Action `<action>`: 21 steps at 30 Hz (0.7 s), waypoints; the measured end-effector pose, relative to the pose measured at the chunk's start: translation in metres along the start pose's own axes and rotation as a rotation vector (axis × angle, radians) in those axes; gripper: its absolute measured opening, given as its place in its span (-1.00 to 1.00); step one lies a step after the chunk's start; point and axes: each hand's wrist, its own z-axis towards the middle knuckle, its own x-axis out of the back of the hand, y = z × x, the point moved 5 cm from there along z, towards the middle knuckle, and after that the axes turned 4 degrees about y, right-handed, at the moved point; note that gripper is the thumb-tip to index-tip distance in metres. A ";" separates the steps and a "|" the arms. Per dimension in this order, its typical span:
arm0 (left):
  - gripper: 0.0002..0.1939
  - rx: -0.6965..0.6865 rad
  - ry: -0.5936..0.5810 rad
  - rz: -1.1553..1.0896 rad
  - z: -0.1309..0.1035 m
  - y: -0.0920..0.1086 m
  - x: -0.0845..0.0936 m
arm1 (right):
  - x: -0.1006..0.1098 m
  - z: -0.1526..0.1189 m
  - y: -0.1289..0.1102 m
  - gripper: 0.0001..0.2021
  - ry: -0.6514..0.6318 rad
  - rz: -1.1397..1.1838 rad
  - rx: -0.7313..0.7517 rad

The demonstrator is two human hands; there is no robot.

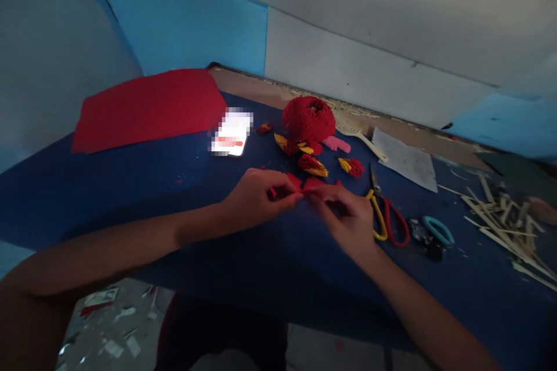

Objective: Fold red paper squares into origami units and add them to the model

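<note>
Over the blue table, the fingertips of my left hand [263,197] and my right hand [346,214] meet, both pinched on a small piece of red paper [306,188]. Its exact shape is partly hidden by my fingers. Just beyond lie several red-and-yellow folded-paper pieces [312,166], and behind them a round red textured ball-like object [308,118] with an opening on top. To the right of my right hand rest scissors [385,208] with one yellow and one red handle loop.
A large red sheet [150,109] covers the table's back left, beside a lit phone [232,132]. A cream hairbrush [363,138], a white paper [404,156], teal and black hair ties [437,232] and a pile of thin sticks [505,220] lie rightward. Scraps litter the floor.
</note>
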 end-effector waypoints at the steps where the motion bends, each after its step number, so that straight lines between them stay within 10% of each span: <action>1: -0.85 0.003 -0.011 0.009 0.000 0.000 0.000 | -0.001 0.000 0.001 -0.91 -0.014 -0.010 0.003; 9: -0.83 0.012 -0.143 0.082 0.000 -0.005 -0.009 | -0.007 -0.001 -0.004 -0.85 -0.161 -0.087 0.067; 21: -0.86 0.431 -0.170 -0.404 0.002 -0.022 -0.012 | 0.000 -0.004 -0.012 -0.72 -0.102 -0.136 0.327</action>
